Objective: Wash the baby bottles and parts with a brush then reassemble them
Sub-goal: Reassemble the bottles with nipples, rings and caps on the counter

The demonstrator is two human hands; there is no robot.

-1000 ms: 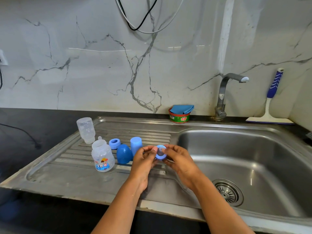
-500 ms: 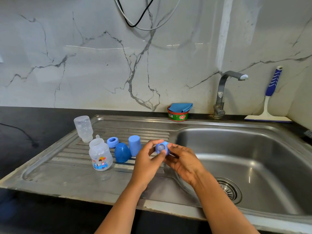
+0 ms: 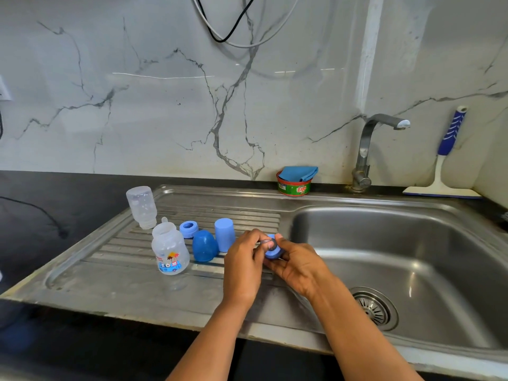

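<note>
Both hands meet over the drainboard edge beside the basin. My right hand (image 3: 298, 264) cups a light blue collar ring (image 3: 272, 253), and my left hand (image 3: 243, 266) pinches a clear nipple at the ring's opening. On the drainboard (image 3: 110, 281) stand a clear bottle with a printed picture (image 3: 170, 250), an upside-down clear bottle (image 3: 141, 207), a second blue ring (image 3: 188, 229), a dark blue dome cap (image 3: 204, 245) and a light blue cylindrical cap (image 3: 224, 234). A small clear nipple tip shows behind the printed bottle.
The steel basin (image 3: 412, 243) with its drain strainer (image 3: 372, 307) lies to the right, under the tap (image 3: 368, 149). A red-green soap tub with a blue cloth (image 3: 296, 180) sits at the back rim. A squeegee (image 3: 444, 166) leans in the right corner. Cables hang on the wall.
The hands have turned the ring: it faced the camera a second ago and now tilts leftward, with the left fingers working at its opening. Both hands stayed in about the same place.
</note>
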